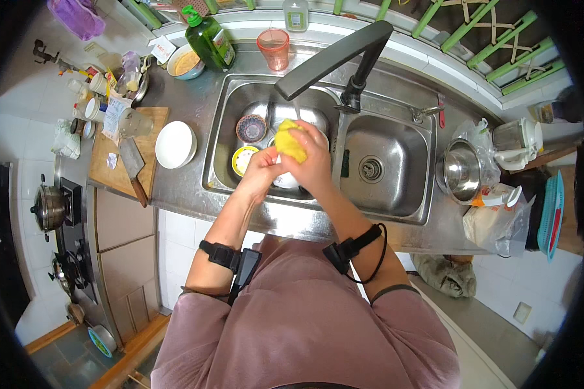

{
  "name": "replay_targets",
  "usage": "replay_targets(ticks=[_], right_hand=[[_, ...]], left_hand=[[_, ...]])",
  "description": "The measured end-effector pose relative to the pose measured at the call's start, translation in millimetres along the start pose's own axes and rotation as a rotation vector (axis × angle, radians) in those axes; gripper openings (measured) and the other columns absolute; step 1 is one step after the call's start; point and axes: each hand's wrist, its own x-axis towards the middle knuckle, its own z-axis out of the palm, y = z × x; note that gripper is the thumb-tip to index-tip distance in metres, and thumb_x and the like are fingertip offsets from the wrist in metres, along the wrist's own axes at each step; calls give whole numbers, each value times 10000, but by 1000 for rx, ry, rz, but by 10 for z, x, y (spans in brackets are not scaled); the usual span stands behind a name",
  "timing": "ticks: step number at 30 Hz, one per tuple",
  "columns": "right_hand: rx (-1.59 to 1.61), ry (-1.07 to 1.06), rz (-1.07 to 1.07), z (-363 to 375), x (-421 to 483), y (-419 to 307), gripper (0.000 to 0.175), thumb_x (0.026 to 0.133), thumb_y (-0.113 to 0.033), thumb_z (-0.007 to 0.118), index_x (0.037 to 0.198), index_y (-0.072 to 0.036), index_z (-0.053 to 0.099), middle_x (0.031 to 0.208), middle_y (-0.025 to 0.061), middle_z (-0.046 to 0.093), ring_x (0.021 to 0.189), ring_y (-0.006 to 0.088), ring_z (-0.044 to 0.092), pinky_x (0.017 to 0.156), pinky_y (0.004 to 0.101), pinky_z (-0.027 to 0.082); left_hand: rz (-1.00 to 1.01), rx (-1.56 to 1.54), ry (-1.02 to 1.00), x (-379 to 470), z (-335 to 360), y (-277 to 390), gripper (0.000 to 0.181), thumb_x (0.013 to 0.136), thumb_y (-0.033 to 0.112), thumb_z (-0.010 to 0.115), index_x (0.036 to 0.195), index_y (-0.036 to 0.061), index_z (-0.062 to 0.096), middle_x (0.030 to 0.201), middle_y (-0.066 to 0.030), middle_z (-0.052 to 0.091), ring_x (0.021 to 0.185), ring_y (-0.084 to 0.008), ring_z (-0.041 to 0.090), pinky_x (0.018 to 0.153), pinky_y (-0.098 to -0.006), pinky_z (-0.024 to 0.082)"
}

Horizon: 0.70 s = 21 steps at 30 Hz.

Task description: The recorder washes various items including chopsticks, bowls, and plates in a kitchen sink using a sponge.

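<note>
Over the left basin (214,160) of a steel double sink, my right hand (313,158) grips a yellow cloth or sponge (290,141). My left hand (260,170) meets it from the left, fingers bent. A sliver of white shows between the hands; whether the left holds it is hidden. Water runs from the black faucet (331,63) just behind the cloth. In the basin, a dark patterned bowl (251,129) lies behind a yellow-rimmed bowl (243,160). White dishware (287,181) sits under my hands, mostly covered.
A white bowl (176,145) stands left of the sink, beside a cutting board (104,160) with a cleaver (132,160). Behind are a green pump bottle (211,44) and a red plastic cup (273,51). A steel bowl (460,170) stands right of the right basin (394,180).
</note>
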Motion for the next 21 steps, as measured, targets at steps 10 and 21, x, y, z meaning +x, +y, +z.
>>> replay_targets(ticks=[10, 21], right_hand=[[1031, -261, 1240, 106, 120, 656, 359, 866, -335, 562, 1073, -42, 585, 894, 37, 621, 776, 127, 601, 691, 270, 473], [21, -76, -47, 227, -15, 164, 355, 748, -179, 684, 1048, -23, 573, 1112, 189, 555, 975, 319, 567, 816, 365, 459]], left_hand=[[-30, 14, -65, -121, -215, 40, 287, 798, -3, 638, 1083, -8, 600, 958, -44, 663, 858, -103, 612, 785, -240, 467], [-50, -128, 45, 220, -256, -189, 313, 802, -28, 599, 1114, 0, 596, 1003, -49, 659, 866, -100, 618, 792, -239, 477]])
